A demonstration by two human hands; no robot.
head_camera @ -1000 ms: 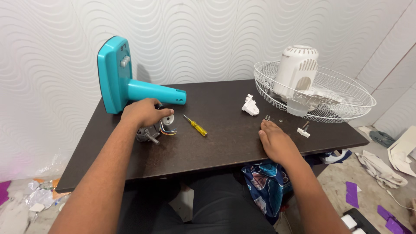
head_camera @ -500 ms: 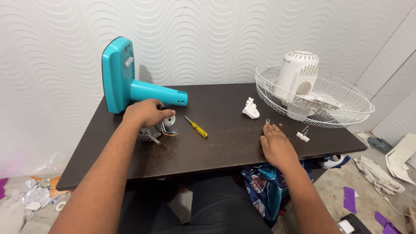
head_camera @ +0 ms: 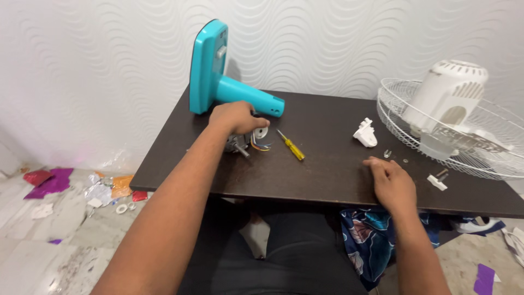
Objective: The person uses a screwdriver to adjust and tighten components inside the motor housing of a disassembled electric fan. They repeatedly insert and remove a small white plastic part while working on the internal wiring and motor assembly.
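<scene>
Gripping motor [head_camera: 240, 143], shaft toward viewer

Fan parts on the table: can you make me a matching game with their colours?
Things:
1. fan stand
2. screwdriver handle
3. wire fan guard
4. table

Colours:
A. white
B. dark brown
C. turquoise
D. yellow

Pairs: 1-C, 2-D, 3-A, 4-B
</scene>
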